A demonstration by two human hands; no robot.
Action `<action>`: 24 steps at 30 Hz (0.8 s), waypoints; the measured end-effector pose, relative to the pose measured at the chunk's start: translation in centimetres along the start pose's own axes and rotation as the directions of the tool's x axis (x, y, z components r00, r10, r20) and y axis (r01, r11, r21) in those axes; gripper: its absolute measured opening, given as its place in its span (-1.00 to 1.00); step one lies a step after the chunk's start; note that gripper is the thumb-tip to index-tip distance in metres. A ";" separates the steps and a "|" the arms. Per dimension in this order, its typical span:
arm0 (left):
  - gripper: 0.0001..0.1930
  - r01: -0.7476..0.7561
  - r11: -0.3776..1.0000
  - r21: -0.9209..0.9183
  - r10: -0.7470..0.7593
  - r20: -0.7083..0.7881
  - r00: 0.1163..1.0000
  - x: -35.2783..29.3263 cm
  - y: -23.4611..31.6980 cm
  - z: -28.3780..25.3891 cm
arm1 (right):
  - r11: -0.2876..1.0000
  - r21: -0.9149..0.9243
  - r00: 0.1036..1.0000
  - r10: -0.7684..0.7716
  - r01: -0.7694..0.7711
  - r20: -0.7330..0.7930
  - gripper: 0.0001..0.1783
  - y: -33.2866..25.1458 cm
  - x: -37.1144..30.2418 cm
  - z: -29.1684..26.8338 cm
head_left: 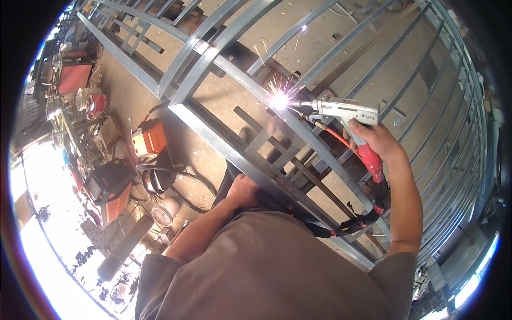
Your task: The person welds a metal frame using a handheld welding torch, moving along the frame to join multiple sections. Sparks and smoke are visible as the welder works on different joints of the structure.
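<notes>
My right hand is wrapped round the grip of a white and red handheld welding torch. The torch points left, and a bright spark glare with flying sparks burns at its tip. That glare sits on a long metal bar of a large welded frame, where a cross bar meets it. A thick black cable runs down from the torch and across below the frame. My left hand is closed like a fist against my leg, beside the frame's near square-tube rail. Its fingertips are hidden.
Parallel metal bars of the frame fill the right side. On the floor at left are an orange machine, a black and orange machine, a round dark helmet-like thing and loose cables. A red panel stands farther back.
</notes>
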State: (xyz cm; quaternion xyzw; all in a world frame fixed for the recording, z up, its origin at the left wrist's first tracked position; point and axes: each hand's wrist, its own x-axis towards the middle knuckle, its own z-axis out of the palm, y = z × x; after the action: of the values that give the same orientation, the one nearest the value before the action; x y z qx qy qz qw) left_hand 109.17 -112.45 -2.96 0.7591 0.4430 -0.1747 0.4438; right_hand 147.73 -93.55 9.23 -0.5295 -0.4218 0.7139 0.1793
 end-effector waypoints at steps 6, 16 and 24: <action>-0.31 0.035 0.992 0.124 -0.043 0.069 0.997 0.7 -0.7 1.4 | 0.998 -0.001 0.998 0.061 -0.061 0.011 -0.55 0.4 -0.1 -0.5; -0.31 -0.027 0.999 -0.017 0.026 -0.075 0.997 0.5 -0.4 1.5 | 0.999 -0.012 0.999 0.039 -0.039 0.001 -0.53 0.5 -0.5 -0.6; -0.27 -0.033 0.999 -0.008 0.032 -0.079 0.996 1.0 -0.5 3.0 | 1.000 0.000 0.997 -0.010 0.010 -0.076 -0.52 1.2 -2.0 -0.9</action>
State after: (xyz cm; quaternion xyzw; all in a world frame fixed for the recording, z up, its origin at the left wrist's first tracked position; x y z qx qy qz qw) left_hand 109.67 -114.34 -5.54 0.7705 0.4486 -0.1351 0.4321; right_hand 149.57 -95.28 9.38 -0.5541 -0.4171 0.6925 0.1987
